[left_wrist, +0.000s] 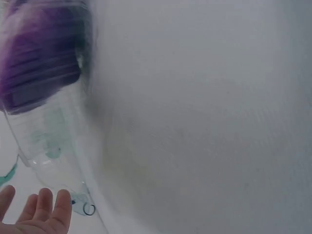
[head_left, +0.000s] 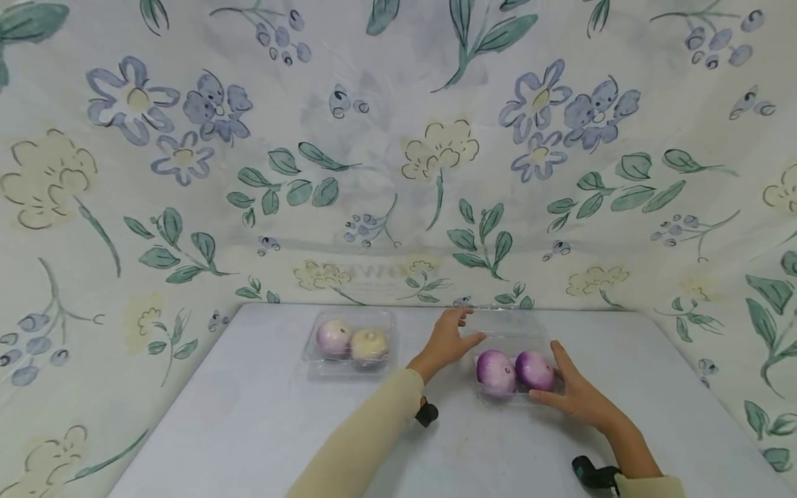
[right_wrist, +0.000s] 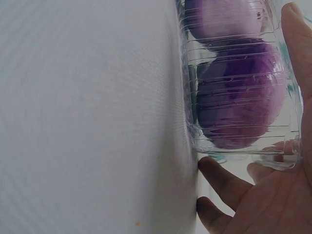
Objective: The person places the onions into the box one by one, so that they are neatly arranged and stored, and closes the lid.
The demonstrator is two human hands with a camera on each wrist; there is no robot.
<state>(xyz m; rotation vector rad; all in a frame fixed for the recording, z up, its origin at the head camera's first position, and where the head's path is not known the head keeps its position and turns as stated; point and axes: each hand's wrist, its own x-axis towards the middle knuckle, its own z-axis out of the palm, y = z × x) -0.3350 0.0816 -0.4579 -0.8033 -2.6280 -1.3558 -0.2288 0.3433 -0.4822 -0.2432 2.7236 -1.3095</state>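
Two purple onions, a left one (head_left: 496, 373) and a right one (head_left: 534, 369), sit side by side in a clear plastic clamshell box (right_wrist: 243, 150). Its transparent lid (head_left: 512, 322) is folded back toward the wall. My left hand (head_left: 443, 344) hovers at the lid's left side, fingers extended and nothing held. Beside the box's right end is my right hand (head_left: 582, 395), thumb toward the front and fingers spread around the corner. In the right wrist view, its fingertips (right_wrist: 207, 163) come right to the box's lower corner.
A second clear box (head_left: 351, 371) stands to the left on the white table (head_left: 261, 429), holding a pale purple onion (head_left: 333, 338) and a yellowish one (head_left: 370, 345). Floral cloth (head_left: 386, 90) hangs behind the table's back edge. Dark wrist cameras (head_left: 427, 413) are worn on both wrists.
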